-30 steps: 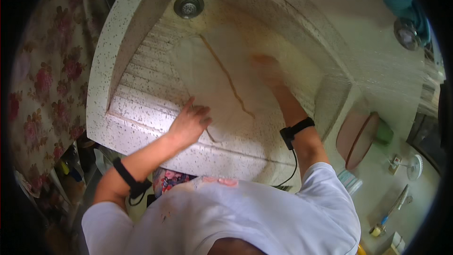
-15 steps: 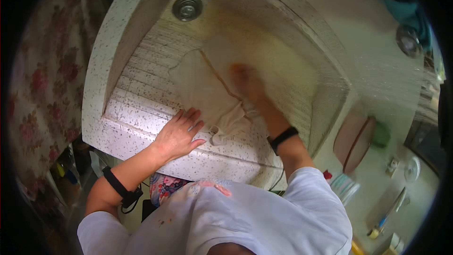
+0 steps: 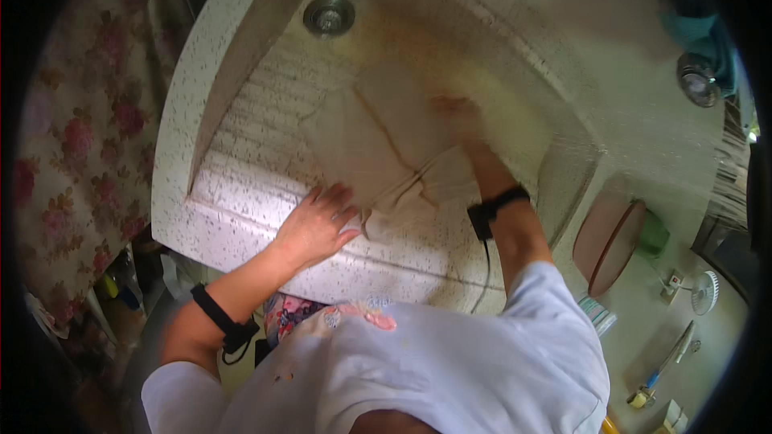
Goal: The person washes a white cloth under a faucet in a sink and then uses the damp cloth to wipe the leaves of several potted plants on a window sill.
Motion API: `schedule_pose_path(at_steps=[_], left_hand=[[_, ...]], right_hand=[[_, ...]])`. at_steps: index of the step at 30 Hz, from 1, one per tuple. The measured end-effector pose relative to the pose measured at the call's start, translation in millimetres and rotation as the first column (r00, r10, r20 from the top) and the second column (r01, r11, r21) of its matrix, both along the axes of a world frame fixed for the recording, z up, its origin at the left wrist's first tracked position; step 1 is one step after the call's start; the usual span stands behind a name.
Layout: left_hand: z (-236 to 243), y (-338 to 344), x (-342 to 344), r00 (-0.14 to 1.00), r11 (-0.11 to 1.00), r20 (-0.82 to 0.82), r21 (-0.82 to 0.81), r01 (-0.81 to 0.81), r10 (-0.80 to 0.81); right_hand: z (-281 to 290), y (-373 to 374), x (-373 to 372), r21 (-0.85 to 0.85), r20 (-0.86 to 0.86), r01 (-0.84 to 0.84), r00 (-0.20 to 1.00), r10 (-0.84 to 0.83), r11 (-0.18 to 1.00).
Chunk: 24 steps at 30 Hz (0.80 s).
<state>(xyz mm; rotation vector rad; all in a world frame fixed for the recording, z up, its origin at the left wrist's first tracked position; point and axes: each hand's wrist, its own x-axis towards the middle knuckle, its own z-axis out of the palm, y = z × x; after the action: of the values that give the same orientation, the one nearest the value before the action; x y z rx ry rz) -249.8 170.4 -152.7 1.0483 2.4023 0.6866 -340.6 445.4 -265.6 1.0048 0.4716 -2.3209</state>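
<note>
A pale, wet, thin cloth [image 3: 346,141] with a brown stripe or trim across it lies spread in a speckled stone sink [image 3: 241,229]. My left hand [image 3: 318,225] rests at the cloth's near left edge, fingers spread and thumb apart, pressing on it. Over the cloth's far right part is my right hand [image 3: 462,124], smeared by motion. Its fingers are too blurred to read, and I cannot tell whether anything is in them.
A round metal drain [image 3: 329,15] sits at the sink's far left, near the ridged washboard floor [image 3: 261,104]. A flowered curtain [image 3: 88,145] hangs on the left. To the right are a pink basin [image 3: 607,241], a small white fan [image 3: 704,292] and a blue-handled tool [image 3: 655,376].
My right hand has moved right across the cloth, whose right part is now raised or folded near the wrist. My left hand stays at the near left edge. The whole view has shifted slightly.
</note>
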Motion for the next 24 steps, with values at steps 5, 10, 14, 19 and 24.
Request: schedule_pose_path(at_steps=[5,10,14,19,24], left_hand=[[-1.4,0.4,2.1,0.999,0.999,0.028,-0.013,-0.037,0.038],[-5.5,0.1,1.6,0.999,1.000,-0.047,-0.014,-0.011,0.010],[-12.5,20.2,-5.3,0.996,0.997,-0.046,0.001,0.075,-0.075],[-1.8,37.5,2.2,0.944,0.960,0.191,0.126,0.250,-0.271],[6.1,16.3,-1.9,0.999,0.992,-0.047,0.128,0.021,-0.015]], right_hand=[[31.5,-15.5,30.9,0.915,0.357,0.237,-0.100,0.929,-0.326],[15.4,41.2,16.9,0.956,0.168,0.159,0.387,0.907,-0.245],[-21.9,93.6,30.3,0.949,-0.013,0.298,0.356,0.934,-0.100],[32.8,83.0,107.2,0.931,0.364,-0.240,0.563,0.742,-0.275],[84.4,-9.3,101.2,0.985,-0.026,0.168,0.372,0.928,-0.039]])
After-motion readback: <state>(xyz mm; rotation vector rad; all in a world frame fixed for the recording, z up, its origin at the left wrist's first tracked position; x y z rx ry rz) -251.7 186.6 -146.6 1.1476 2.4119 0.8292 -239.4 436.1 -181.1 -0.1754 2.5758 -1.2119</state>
